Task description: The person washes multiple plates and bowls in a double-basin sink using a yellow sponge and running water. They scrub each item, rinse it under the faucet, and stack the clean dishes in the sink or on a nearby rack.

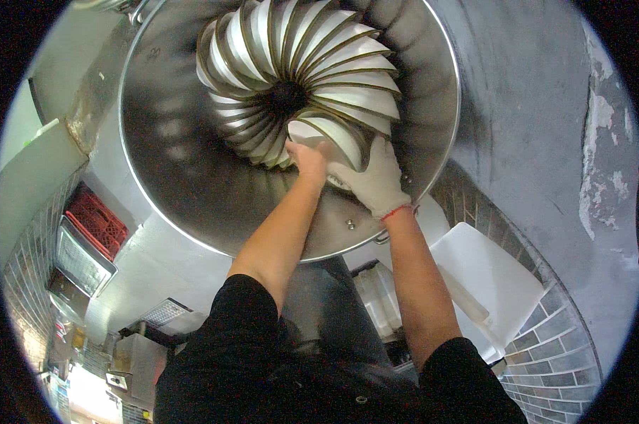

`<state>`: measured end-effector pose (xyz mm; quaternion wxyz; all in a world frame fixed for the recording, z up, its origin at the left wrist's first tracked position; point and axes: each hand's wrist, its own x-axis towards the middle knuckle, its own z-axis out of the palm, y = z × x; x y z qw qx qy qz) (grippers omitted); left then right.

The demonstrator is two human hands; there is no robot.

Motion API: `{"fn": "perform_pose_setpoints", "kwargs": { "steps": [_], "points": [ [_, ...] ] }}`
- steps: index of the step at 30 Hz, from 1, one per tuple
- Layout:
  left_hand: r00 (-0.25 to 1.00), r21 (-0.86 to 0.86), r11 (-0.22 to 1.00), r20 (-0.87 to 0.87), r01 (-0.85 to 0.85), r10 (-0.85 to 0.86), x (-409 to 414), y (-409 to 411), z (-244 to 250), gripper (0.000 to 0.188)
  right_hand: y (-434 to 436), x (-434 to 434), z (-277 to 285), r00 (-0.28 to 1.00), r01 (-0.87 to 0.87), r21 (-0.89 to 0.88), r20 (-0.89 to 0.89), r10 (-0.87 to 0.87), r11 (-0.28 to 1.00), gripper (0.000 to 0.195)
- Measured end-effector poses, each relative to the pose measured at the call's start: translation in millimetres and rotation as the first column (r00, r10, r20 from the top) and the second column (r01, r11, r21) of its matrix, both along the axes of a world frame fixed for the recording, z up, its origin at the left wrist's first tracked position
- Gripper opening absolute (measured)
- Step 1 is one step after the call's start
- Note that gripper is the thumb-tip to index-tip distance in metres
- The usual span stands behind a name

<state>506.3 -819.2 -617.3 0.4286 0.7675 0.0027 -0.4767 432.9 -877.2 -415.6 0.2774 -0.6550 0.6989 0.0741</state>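
A large round stainless steel pot (203, 217) is open before me. Inside it, several white bowls (346, 74) with dark rims stand on edge, overlapping in a spiral ring around a dark centre. At the near end of the ring, my bare left hand (308, 159) is on the near-left edge of a white bowl (340, 135); its fingertips are partly blurred. On the same bowl's right side is my right hand (375, 180), in a pale knit glove, thumb in front and fingers reaching behind. Whether more bowls are nested in that grip is hidden.
The pot's metal rim (139, 188) curves under my forearms. A white lidded bin (494, 281) stands by my right arm. A red plastic crate (97, 220) and a shallow tray (83, 257) lie to the left. A worn grey wall (531, 116) rises at right.
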Motion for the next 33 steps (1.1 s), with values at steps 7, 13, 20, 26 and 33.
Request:
{"fn": "perform_pose_setpoints", "kwargs": {
  "steps": [7, 13, 20, 26, 33],
  "points": [
    [0.427, 0.096, 0.870, -0.842, -0.483, 0.330, -26, 7, -14, 0.089, -4, -43, -40, 0.990, 0.089, 0.206, -0.127, -0.064, 0.975, 0.029],
    [0.496, 0.188, 0.902, -0.783, -0.388, 0.376, 10, 1, 5, 0.093, -25, -20, -42, 0.888, -0.206, 0.380, -0.315, 0.335, 0.902, 0.025],
    [0.660, 0.253, 0.914, -0.633, -0.318, 0.405, 13, -7, 21, 0.089, -44, -1, -21, 0.863, -0.217, 0.299, -0.387, 0.326, 0.929, 0.026],
    [0.522, -0.348, 0.794, -0.852, -0.498, -0.047, -28, 31, -88, 0.082, -51, 56, 19, 0.684, -0.560, 0.192, -0.442, 0.581, 0.806, 0.018],
    [0.902, 0.192, 0.948, -0.399, 0.255, -0.161, -7, -2, 29, 0.056, -44, 30, 28, 0.832, -0.353, 0.179, -0.389, 0.395, 0.918, 0.022]
  ]
}}
